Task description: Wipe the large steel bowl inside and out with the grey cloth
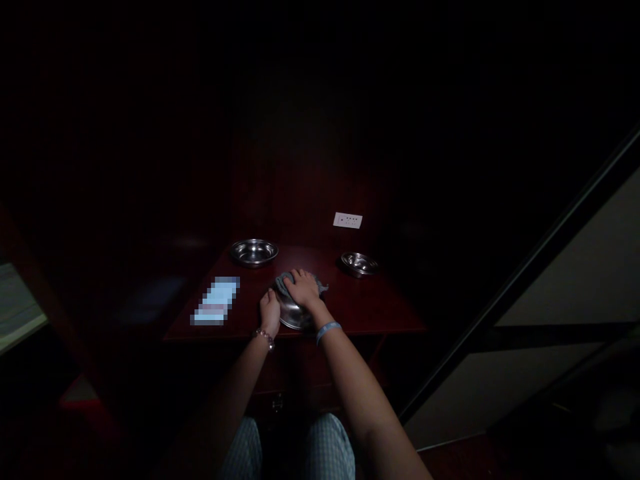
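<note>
A shiny metal bowl (296, 316) sits near the front edge of the dark red desk, seemingly upside down with its rim toward me. My left hand (270, 312) grips its left side, fingers closed along the edge. Over the bowl's far part, my right hand (303, 289) presses a grey cloth (286, 285), fingers bent over it. The cloth's loose end sticks out to the right of the hand. Part of the bowl is hidden under the cloth, my right hand and my wrist.
Two more metal bowls stand further back: a wide shallow one (254, 252) at left and a smaller one (359, 265) at right. A blurred lit screen (216, 302) lies on the left of the desk (390, 313). A white socket plate (348, 220) is on the dark back wall.
</note>
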Available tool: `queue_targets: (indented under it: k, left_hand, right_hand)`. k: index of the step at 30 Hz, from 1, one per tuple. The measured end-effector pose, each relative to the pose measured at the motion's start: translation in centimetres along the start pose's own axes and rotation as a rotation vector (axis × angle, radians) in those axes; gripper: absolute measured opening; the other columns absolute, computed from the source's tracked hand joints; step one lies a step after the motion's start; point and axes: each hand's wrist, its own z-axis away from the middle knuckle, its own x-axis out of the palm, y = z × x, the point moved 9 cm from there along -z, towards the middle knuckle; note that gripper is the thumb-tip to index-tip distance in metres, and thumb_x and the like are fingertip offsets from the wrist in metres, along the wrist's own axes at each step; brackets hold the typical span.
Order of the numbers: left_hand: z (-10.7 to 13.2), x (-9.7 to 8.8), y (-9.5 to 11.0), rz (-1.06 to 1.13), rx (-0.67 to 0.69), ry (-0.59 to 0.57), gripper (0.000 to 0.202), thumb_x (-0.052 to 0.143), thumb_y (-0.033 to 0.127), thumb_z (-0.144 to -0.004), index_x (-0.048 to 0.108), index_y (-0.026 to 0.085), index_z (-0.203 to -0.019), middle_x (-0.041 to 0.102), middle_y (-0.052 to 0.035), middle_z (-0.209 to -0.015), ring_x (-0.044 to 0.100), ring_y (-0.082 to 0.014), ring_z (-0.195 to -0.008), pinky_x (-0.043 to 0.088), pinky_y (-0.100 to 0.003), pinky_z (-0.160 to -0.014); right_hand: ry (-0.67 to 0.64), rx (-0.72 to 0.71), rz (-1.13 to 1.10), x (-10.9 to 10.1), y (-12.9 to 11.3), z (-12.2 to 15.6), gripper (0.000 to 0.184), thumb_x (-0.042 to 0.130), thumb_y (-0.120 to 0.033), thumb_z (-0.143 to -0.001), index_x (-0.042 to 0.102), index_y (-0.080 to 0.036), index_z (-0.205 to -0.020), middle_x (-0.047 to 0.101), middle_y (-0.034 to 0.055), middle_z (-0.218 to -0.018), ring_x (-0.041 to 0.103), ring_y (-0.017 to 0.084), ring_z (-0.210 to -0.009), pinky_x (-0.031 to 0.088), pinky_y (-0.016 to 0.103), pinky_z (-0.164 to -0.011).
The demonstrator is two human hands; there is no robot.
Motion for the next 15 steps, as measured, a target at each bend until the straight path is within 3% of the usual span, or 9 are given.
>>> queue_targets:
  k: [6,11,15]
  left_hand:
    - [0.2,-0.3,-0.3,-0.028,-0.102,0.047,0.033,0.062,0.051,-0.099,0.064,0.023,-0.081,0.071,-0.0063,-0.078,0.068,-0.0223,-0.076,0.056,-0.036,-0.079]
    - [0.3,-0.5,-0.1,-0.022,-0.104,0.07,0.03,0.057,0.041,-0.101,0.065,0.022,-0.079,0.071,-0.0081,-0.077,0.068,-0.023,-0.076,0.055,-0.037,-0.079]
    - [0.3,-0.7,0.0,-0.029,-0.096,0.084,0.037,0.062,0.047,-0.102,0.063,0.022,-0.075,0.071,-0.0079,-0.074,0.067,-0.0224,-0.071,0.055,-0.037,-0.075]
  right_hand:
    - [0.001,0.084,-0.039,0.1,3.6,-0.2,0.048,0.039,-0.046,-0.119,0.064,-0.026,-0.155,0.071,0.0149,-0.156,0.069,0.03,-0.141,0.051,0.046,-0.121]
    - [-0.017,0.206,-0.128,0.5,6.1,0.8,0.057,0.034,-0.048,-0.121,0.058,-0.021,-0.164,0.065,0.0185,-0.164,0.066,0.03,-0.149,0.05,0.045,-0.124]
    - [0.012,0.246,-0.211,0.8,7.4,2.1,0.06,0.032,-0.048,-0.12,0.055,-0.021,-0.168,0.064,0.0191,-0.165,0.069,0.031,-0.145,0.053,0.048,-0.122]
